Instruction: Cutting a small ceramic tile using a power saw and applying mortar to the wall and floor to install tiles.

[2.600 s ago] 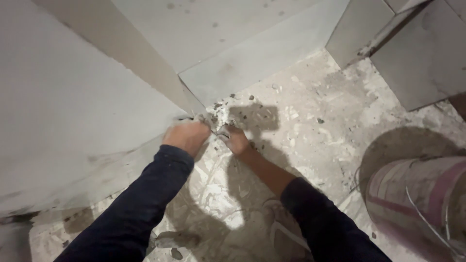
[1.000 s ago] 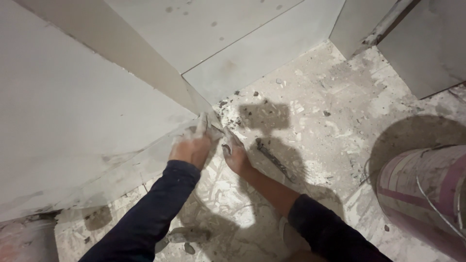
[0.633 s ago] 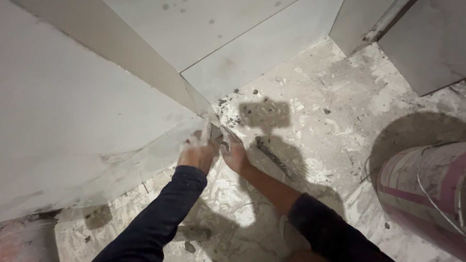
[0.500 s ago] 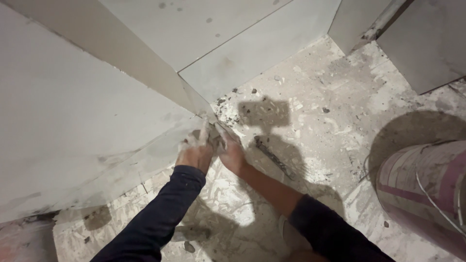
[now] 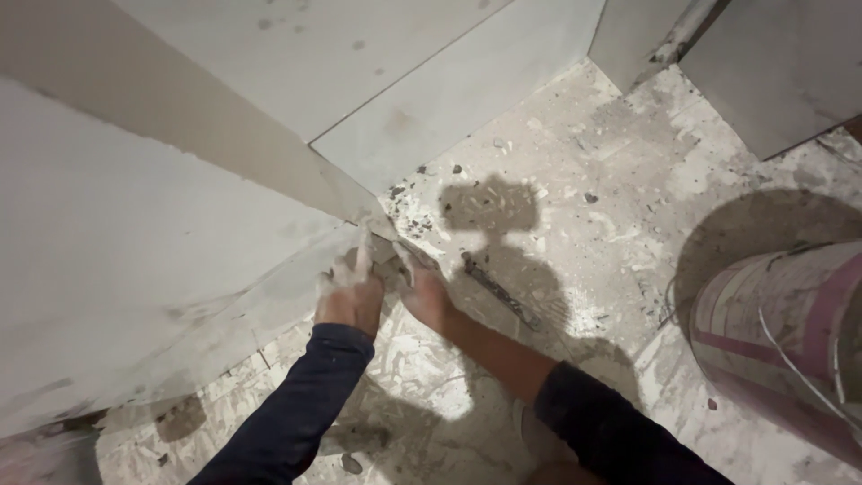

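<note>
My left hand (image 5: 348, 295), dusty and in a dark sleeve, is pressed against the lower corner of a large pale wall tile (image 5: 135, 269), one finger raised along the tile's edge. What it holds is hidden. My right hand (image 5: 424, 293) is just beside it, fingers closed on a small flat grey piece (image 5: 411, 255) at the foot of the corner. Both hands almost touch where the two tiled walls meet the floor.
A thin metal tool (image 5: 499, 291) lies on the rough, mortar-stained floor (image 5: 575, 180) to the right of my hands. A dirty pink-and-grey bucket (image 5: 781, 332) stands at the right. Crumbs of debris (image 5: 413, 216) lie by the corner. More tiles (image 5: 772, 72) lean at the top right.
Both hands have stayed at the tile corner, shifting slightly down and left. The left hand has closed in on the right one, and the view has drifted a little.
</note>
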